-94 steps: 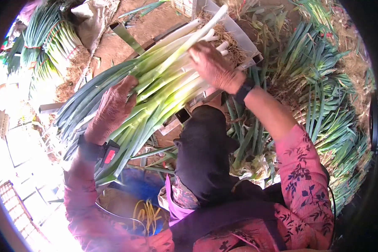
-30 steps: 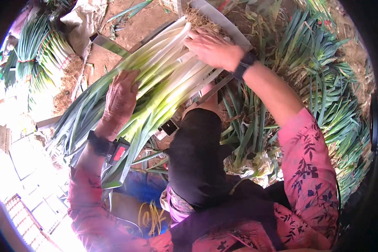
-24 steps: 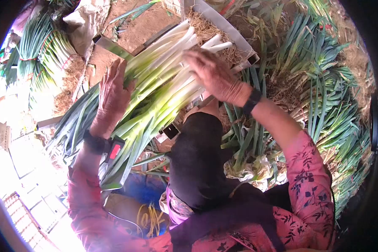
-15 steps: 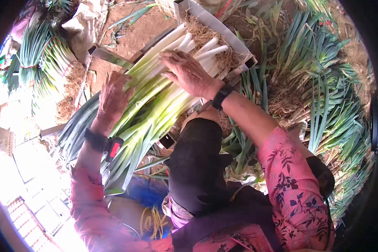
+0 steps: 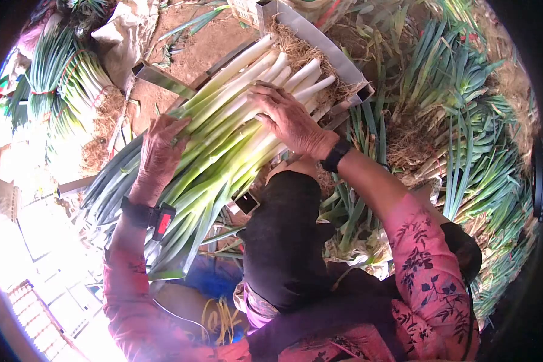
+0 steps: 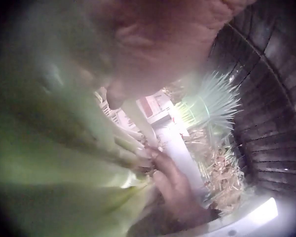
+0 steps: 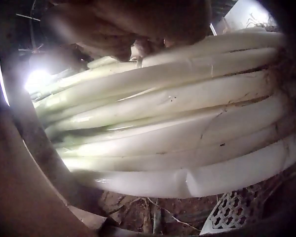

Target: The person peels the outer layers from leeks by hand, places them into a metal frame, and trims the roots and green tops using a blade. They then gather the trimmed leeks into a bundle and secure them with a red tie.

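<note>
A big pile of leeks [image 5: 223, 139] lies slantwise in a metal frame, white root ends toward the upper right and green leaves toward the lower left. My left hand [image 5: 160, 151] holds the leaves at the pile's left edge, fingers bent over them and thumb apart. Farther up, my right hand [image 5: 286, 117] has its fingers and thumb bent about a pale stalk on top. In the left wrist view, the right hand [image 6: 175, 185] reaches to the stalks. White leek stalks [image 7: 163, 118] fill the right wrist view, right beneath the fingertips.
A grey metal plate [image 5: 326, 36] stands behind the root ends, and a metal bar [image 5: 163, 78] juts out at the upper left. Tied leek bundles [image 5: 57, 78] lie at far left, and a large heap of leeks [image 5: 482, 157] at right. The person's dark-clothed knee [image 5: 283, 223] is in front.
My right hand has moved from the root ends down and left onto the stalks, then slightly back. The left hand, flat earlier, now has bent fingers. The white ends are spread more apart.
</note>
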Demonstrator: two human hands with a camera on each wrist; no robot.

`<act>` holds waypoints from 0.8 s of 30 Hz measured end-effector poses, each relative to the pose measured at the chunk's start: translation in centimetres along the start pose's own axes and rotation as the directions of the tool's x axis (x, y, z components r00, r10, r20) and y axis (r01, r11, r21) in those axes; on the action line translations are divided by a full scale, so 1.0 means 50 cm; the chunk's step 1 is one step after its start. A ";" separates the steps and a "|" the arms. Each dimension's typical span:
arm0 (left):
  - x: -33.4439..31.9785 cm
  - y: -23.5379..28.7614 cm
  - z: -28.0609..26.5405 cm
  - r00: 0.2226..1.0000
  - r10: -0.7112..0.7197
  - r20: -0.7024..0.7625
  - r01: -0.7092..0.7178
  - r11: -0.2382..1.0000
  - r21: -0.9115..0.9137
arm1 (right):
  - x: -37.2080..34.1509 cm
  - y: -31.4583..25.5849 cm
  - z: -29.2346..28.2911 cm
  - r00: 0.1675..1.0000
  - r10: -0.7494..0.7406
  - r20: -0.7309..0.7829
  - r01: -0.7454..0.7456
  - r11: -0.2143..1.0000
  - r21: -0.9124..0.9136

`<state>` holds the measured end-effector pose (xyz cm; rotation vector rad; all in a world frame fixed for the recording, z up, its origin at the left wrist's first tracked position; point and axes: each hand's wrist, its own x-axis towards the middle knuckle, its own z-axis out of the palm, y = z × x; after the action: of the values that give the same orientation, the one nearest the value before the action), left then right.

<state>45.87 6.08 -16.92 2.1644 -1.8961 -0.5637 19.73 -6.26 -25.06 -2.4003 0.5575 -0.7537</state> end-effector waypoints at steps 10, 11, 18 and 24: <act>0.057 -0.009 0.015 0.992 -0.016 0.129 -0.005 0.987 0.160 | 0.004 0.021 0.040 0.990 -0.139 0.032 0.141 0.987 -0.078; 0.061 -0.017 0.030 0.997 0.038 0.068 -0.051 0.976 0.210 | 0.027 0.035 0.044 0.987 -0.158 -0.006 0.158 0.986 -0.045; 0.060 -0.021 0.029 0.995 -0.001 0.097 -0.013 0.991 0.134 | 0.104 0.042 -0.017 0.955 0.085 0.285 -0.001 0.960 -0.281; 0.051 -0.015 0.001 0.993 0.065 0.099 -0.065 0.998 -0.002 | 0.102 0.033 0.012 0.941 0.114 0.318 0.039 0.898 -0.438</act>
<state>46.80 3.70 -17.63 2.1030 -2.0099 -0.6681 23.62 -9.98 -24.50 -2.8403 0.6846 -0.1912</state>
